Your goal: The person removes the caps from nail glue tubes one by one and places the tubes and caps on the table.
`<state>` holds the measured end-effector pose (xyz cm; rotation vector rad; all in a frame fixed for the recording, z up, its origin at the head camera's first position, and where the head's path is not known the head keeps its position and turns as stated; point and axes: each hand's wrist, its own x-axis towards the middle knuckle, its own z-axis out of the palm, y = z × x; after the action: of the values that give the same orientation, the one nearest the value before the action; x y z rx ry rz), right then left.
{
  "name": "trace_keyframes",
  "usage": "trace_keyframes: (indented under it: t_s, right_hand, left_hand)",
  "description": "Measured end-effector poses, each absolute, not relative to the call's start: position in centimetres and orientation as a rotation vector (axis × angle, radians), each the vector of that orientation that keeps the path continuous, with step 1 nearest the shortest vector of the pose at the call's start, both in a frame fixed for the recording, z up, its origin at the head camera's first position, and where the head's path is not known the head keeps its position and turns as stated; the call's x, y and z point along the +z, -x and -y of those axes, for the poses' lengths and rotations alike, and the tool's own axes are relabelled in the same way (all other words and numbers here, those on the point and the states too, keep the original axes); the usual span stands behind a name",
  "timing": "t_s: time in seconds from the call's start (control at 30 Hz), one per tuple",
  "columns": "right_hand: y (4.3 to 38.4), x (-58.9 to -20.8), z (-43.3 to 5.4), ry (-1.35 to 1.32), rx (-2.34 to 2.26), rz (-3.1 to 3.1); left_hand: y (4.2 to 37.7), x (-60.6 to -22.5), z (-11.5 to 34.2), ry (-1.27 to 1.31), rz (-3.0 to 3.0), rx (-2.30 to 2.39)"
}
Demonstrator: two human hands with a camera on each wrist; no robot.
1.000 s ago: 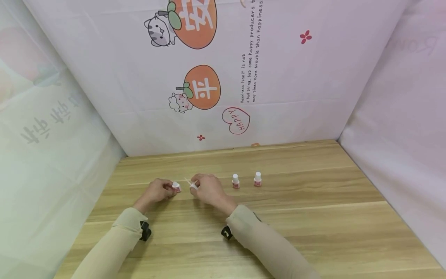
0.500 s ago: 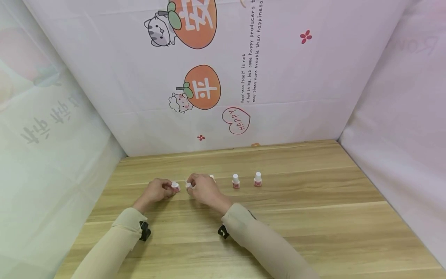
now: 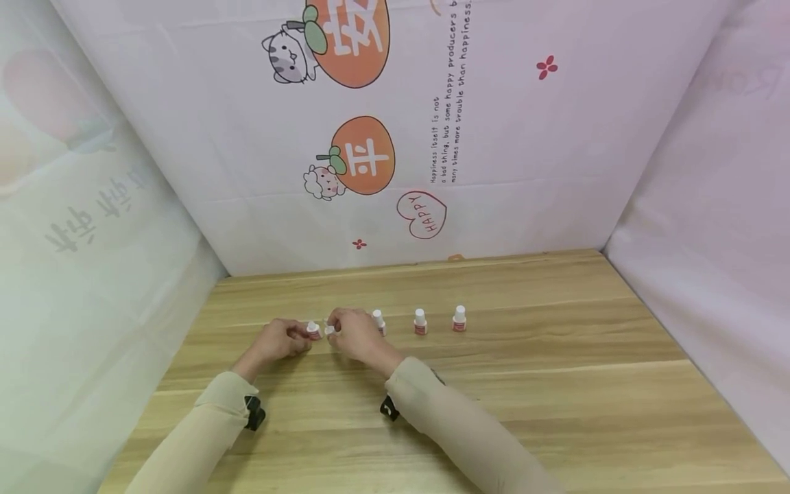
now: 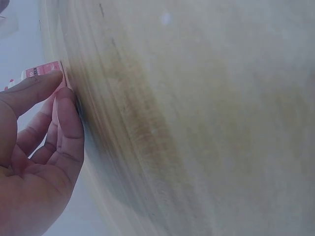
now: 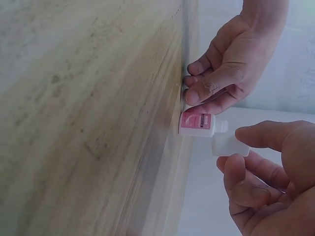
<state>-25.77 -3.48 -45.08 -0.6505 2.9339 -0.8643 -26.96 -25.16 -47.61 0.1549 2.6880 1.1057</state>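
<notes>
At the left of the row, my left hand (image 3: 280,339) pinches a small white bottle (image 3: 314,331) with a pink label low on its body, holding it upright on the table. Its thumb and fingertips are at the label in the left wrist view, where part of the bottle (image 4: 42,70) shows. Between thumb and fingers, my right hand (image 3: 360,336) pinches a white cap (image 5: 229,145). In the right wrist view the cap overlaps the side of the bottle's bare neck (image 5: 223,126). The cap's inside is hidden.
Three more capped bottles stand in a row to the right: one (image 3: 378,321) right beside my right hand, then a middle bottle (image 3: 420,322) and a far right bottle (image 3: 459,319). The wooden table (image 3: 555,384) meets a printed cloth wall (image 3: 506,171) at the back.
My right hand has moved left with the cap, closer to the bottle in my left hand, uncovering the bottle behind it. My left hand stays nearly still. The head view has shifted slightly.
</notes>
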Motion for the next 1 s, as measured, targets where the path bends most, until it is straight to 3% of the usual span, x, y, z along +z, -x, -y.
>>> trace_keyframes:
  t_s: [1.0]
  right_hand:
    - [27.7, -46.8, 5.0, 0.598, -0.787, -2.941]
  left_hand:
    - [25.5, -47.4, 26.0, -0.151, -2.698, 1.042]
